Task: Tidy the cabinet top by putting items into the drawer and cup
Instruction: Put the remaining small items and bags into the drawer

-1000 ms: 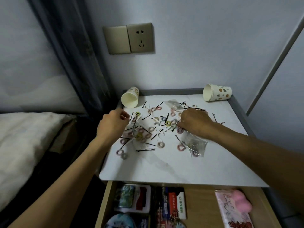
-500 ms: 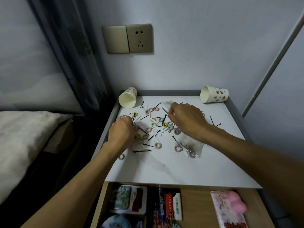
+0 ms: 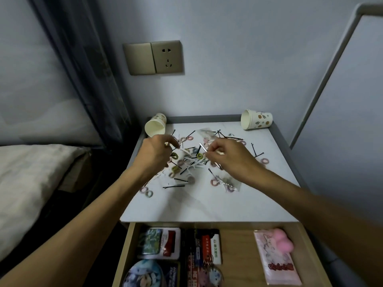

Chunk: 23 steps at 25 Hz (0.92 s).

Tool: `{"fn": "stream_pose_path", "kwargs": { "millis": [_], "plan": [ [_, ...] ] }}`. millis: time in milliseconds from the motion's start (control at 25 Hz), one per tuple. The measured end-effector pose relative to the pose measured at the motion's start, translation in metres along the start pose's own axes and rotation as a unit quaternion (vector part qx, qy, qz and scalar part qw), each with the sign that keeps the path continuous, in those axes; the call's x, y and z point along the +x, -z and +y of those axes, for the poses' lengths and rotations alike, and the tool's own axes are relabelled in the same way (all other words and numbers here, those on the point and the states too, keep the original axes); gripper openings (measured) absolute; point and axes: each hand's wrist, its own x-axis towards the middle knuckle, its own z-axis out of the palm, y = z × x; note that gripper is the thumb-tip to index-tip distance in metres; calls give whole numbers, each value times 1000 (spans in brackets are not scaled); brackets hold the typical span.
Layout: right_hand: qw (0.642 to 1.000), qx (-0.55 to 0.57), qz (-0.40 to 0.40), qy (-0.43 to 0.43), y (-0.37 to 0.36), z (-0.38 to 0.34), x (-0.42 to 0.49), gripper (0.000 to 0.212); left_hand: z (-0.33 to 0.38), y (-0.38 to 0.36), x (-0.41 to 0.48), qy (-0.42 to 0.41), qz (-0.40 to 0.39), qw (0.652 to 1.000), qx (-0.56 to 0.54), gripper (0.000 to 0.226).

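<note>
Gathering step, we judge, and early: nearly everything lies loose on the marble-look table (image 3: 207, 201). The right hand (image 3: 230, 160) pinches a flat silver clip (image 3: 203, 147) over the heap of soft hair ties (image 3: 200, 156). The left hand (image 3: 154, 153) curls its fingers into the heap; we cannot tell what they hold. Thin black wire pins (image 3: 173, 186) lie scattered. The paper cups (image 3: 257, 119) lie tipped at the back corners and the wooden drawer (image 3: 238, 245) stands open. Next: stand a cup up and drop the clip in.
</note>
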Motion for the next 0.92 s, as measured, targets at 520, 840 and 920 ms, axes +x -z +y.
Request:
{"fn": "stream_pose_path", "kwargs": {
  "millis": [520,840,920],
  "plan": [
    [950,243,-48,-189,13,-8,-117,10,5,-22,-29,94,-52,994,-28,15],
    [947,232,-60,-214,6,4,-101,11,23,-28,-7,3,-165,976,145,16],
    [947,235,-59,-209,8,3,-101,10,22,-29,-8,-27,-167,972,164,17]
  ]
}}
